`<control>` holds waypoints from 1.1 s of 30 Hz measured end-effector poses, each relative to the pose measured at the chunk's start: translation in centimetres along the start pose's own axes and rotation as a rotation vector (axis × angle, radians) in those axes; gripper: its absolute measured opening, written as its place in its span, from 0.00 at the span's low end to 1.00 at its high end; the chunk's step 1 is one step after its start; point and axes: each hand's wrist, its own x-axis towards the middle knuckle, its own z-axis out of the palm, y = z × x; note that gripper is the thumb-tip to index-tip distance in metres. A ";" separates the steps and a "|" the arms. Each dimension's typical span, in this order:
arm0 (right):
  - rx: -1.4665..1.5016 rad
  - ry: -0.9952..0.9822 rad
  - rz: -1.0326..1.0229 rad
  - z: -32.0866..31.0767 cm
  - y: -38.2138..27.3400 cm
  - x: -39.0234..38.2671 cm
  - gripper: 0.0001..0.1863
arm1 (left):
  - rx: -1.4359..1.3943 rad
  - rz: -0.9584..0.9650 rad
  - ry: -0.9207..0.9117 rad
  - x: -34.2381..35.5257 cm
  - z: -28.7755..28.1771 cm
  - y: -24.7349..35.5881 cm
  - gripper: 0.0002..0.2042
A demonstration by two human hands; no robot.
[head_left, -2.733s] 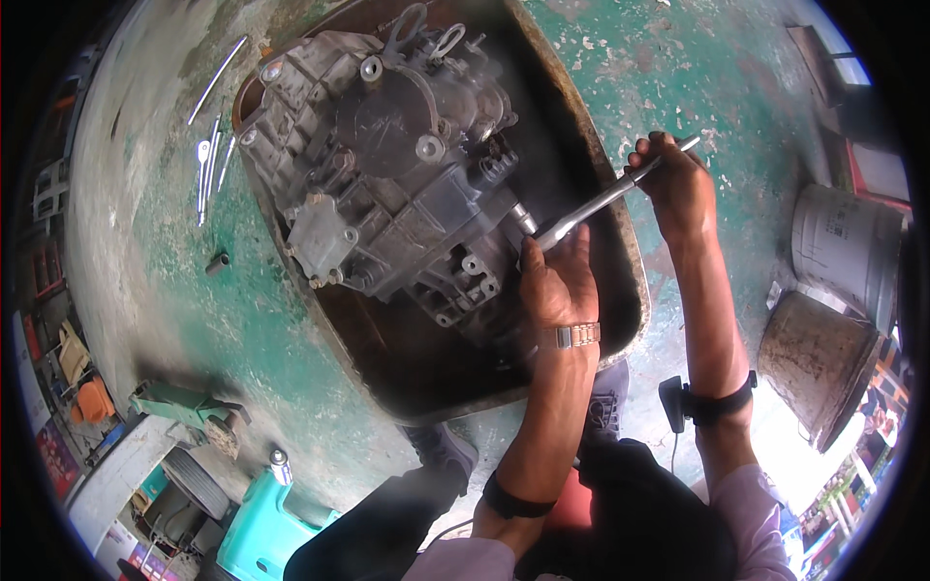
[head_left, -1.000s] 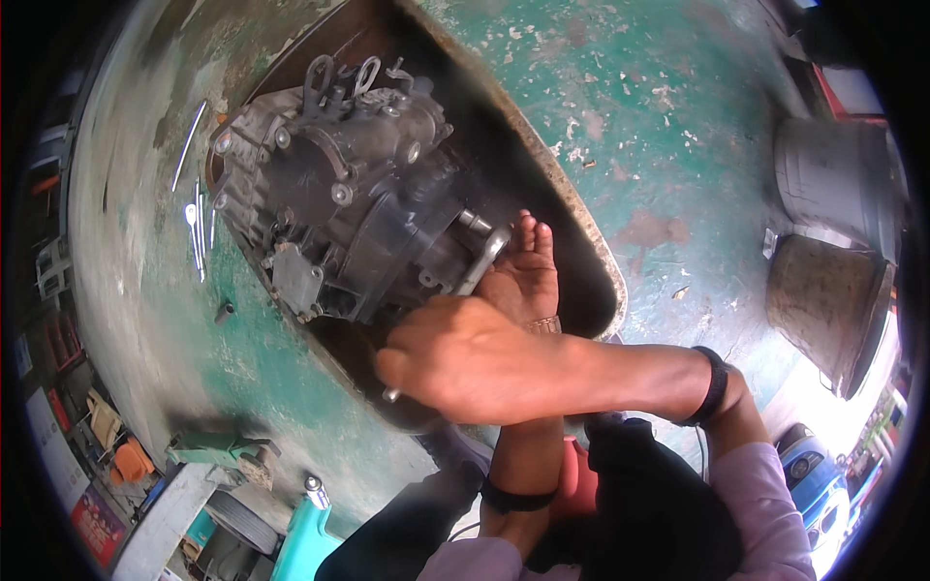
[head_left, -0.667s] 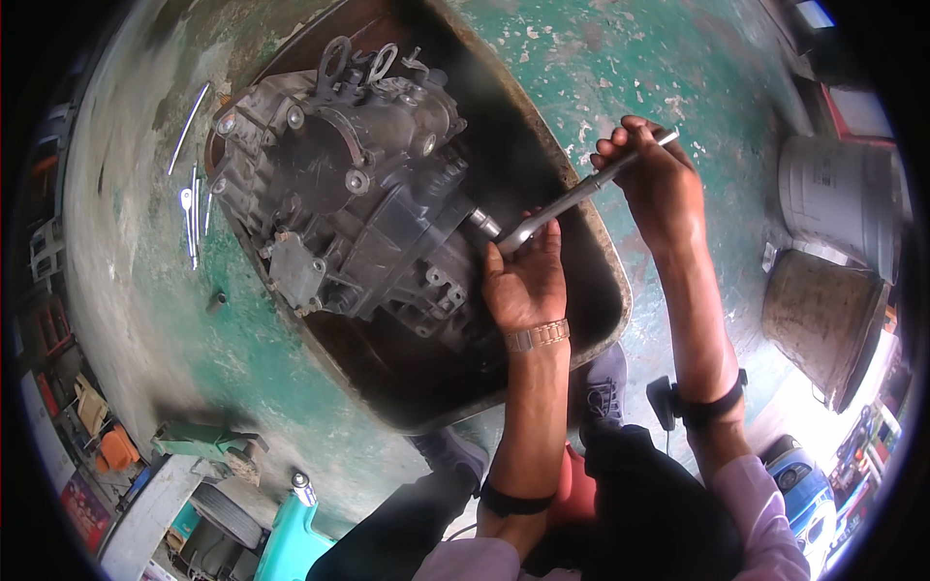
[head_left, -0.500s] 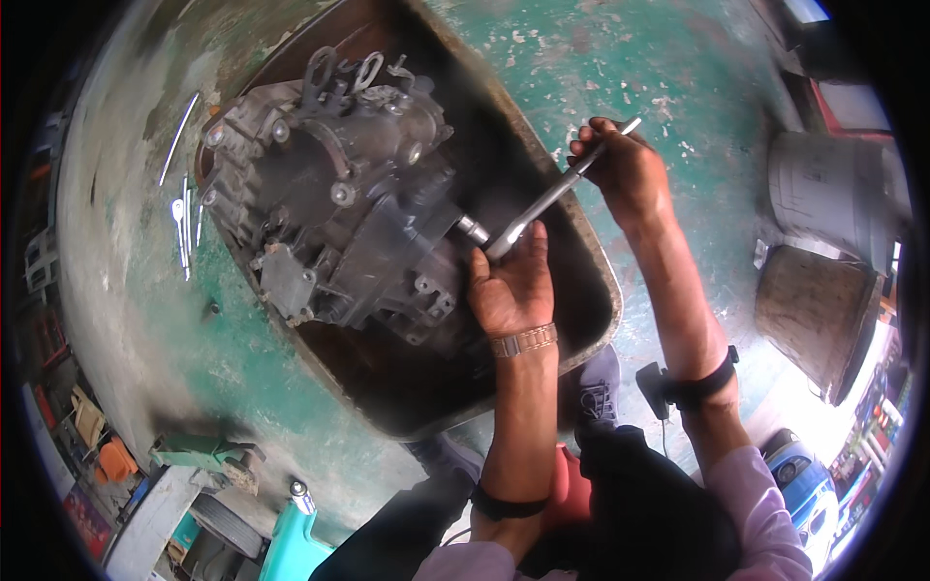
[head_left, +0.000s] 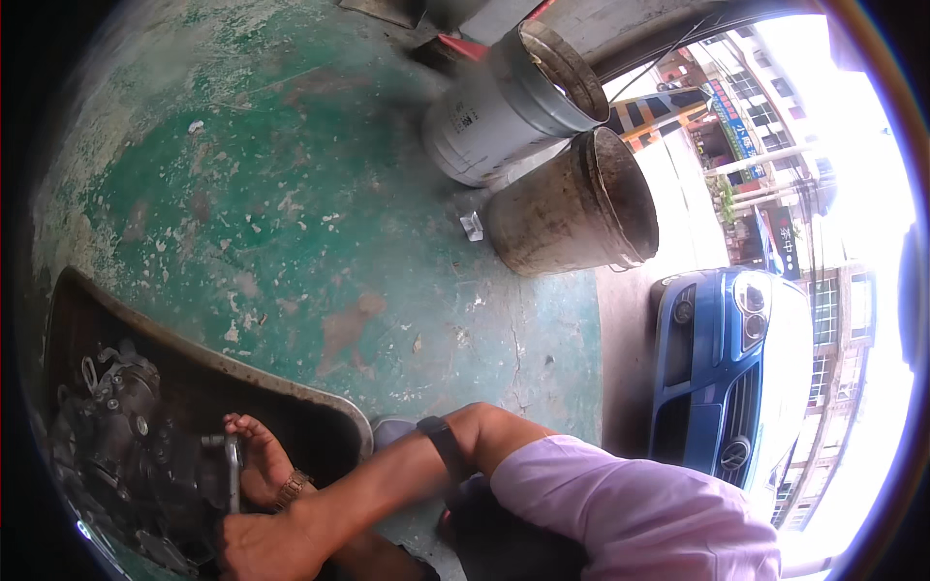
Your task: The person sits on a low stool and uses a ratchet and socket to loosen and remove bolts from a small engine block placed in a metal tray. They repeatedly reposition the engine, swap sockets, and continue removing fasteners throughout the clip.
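A long metal ratchet wrench (head_left: 233,474) stands nearly upright in the picture beside a dark, greasy gearbox (head_left: 116,436). My right hand (head_left: 266,545) is closed round its lower end, with the forearm crossing in front of my left arm. My left hand (head_left: 260,463), wearing a metal wristwatch, curls its fingers at the wrench's head; the thumb is hidden. A short socket piece (head_left: 211,442) joins that head toward the gearbox. The gearbox lies in a dark tray (head_left: 281,385) with a worn rim, and its lower part is dim and blurred.
Two tall buckets stand beyond the tray: a grey one (head_left: 504,107) and a dirty brown one (head_left: 562,208). A small clear scrap (head_left: 472,227) lies beside them on the chipped green floor (head_left: 320,232). Outside the doorway are a blue car (head_left: 722,358) and a striped barrier (head_left: 659,111).
My view has swung to the right, bringing the buckets, doorway and car in. My right hand has swung the wrench handle round toward me; my left hand stays at its head.
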 end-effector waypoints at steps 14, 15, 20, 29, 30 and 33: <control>1.055 0.976 1.000 -7.4 15.6 -0.6 0.09 | -0.128 -0.028 -0.073 -0.9 1.0 -1.9 0.21; 0.988 0.942 0.910 -7.1 15.1 -0.3 0.09 | -0.093 0.061 0.080 -0.8 1.5 -2.3 0.22; 0.527 0.677 0.502 -4.6 7.1 1.1 0.09 | -0.499 -0.026 -0.501 -0.9 3.6 -4.4 0.23; 0.012 -0.157 -0.067 2.3 -0.6 1.2 0.05 | -0.038 0.045 -0.255 -0.7 1.3 -2.8 0.16; -0.065 0.041 -0.037 0.9 0.0 0.2 0.07 | -0.171 -0.020 -0.270 -0.5 1.0 -2.8 0.18; 0.294 0.344 0.231 -3.4 2.8 -1.6 0.07 | -0.558 -0.245 -0.338 -0.4 0.8 -2.8 0.23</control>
